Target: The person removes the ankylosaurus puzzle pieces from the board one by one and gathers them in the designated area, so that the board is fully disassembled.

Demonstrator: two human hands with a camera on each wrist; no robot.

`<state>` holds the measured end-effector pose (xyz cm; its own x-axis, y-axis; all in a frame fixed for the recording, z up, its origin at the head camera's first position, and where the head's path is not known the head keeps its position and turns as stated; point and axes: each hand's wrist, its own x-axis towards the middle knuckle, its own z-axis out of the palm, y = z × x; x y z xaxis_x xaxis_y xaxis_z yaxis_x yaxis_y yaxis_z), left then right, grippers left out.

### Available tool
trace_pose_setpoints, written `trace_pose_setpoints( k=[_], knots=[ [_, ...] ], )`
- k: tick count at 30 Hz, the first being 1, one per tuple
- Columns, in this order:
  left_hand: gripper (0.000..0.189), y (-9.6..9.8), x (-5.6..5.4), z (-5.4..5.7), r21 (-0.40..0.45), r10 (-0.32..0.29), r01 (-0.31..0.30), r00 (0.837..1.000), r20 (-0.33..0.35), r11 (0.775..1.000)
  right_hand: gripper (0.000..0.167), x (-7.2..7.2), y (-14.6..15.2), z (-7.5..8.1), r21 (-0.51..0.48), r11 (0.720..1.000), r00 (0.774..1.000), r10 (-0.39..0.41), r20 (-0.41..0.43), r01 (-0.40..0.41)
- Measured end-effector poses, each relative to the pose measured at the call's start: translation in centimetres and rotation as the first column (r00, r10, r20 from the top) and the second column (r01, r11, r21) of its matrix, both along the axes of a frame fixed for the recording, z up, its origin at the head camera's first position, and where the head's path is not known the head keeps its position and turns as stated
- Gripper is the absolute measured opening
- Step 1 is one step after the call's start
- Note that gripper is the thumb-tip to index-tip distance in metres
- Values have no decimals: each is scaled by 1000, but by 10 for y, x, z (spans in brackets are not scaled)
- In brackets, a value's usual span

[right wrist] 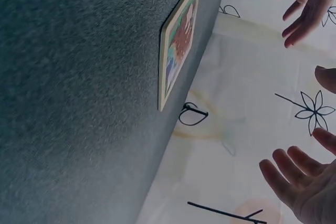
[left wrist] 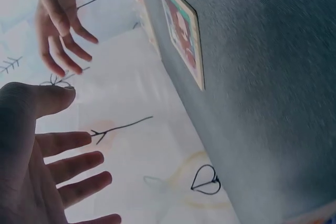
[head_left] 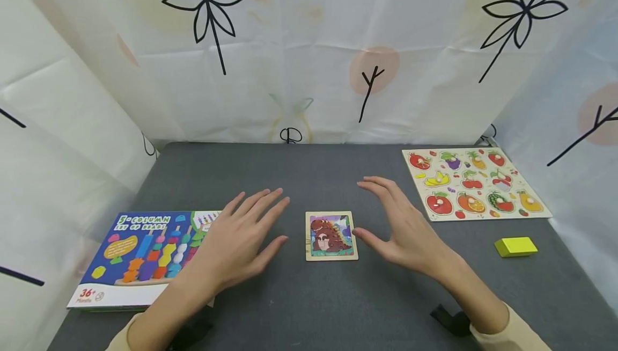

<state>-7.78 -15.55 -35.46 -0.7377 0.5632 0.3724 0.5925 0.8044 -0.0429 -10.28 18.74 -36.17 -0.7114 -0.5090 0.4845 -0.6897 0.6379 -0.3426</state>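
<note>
A small square wooden dinosaur puzzle (head_left: 331, 236) with a light frame lies flat near the middle of the dark table. To its left hovers my left hand (head_left: 246, 233), fingers spread and holding nothing, partly over the bead-set box. On the puzzle's other side my right hand (head_left: 405, 227) is held up with fingers apart, its thumb tip at the frame's right edge in the head view. Both wrist views show the dinosaur puzzle (left wrist: 181, 32) lying away from the fingers, and the right hand's palm (right wrist: 310, 187) is bare.
A boxed five-column bead set (head_left: 140, 254) lies at the left of the grey table (head_left: 309, 308). At the back right is a fruit peg puzzle board (head_left: 470, 183), with a yellow block (head_left: 515, 247) in front of it. Patterned white cloth (head_left: 309, 29) hangs around the table.
</note>
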Motion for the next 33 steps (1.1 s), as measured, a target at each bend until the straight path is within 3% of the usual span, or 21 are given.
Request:
trace_pose_setpoints(
  k=[6,10,14,18,22,25,30,33],
  knots=[
    [62,13,1,-2,59,4,-10,996,94,998,74,-9,-12,-2,-73,996,991,60,120,-52],
    [58,20,2,-5,114,3,-24,983,183,993,62,-16,-20,-5,-101,992,968,100,230,-79],
    [58,27,3,-10,139,-1,-41,956,293,989,54,-24,-31,-7,-132,985,925,153,347,-113],
    [56,33,1,-18,139,-14,-47,914,405,989,44,-34,-41,-12,-174,975,859,203,470,-135],
    [56,40,0,-24,123,-34,-37,848,528,992,36,-45,-49,-18,-180,972,795,226,563,-150],
    [58,44,-2,-27,104,-40,-33,779,626,994,33,-55,-54,-25,-161,973,752,230,617,-165],
    [63,48,-6,-31,63,-27,-29,673,739,998,32,-71,-61,-37,-114,973,695,224,683,-201],
    [65,48,-8,-33,53,-23,-29,625,780,998,31,-79,-64,-41,-95,972,674,216,706,-213]
  ],
)
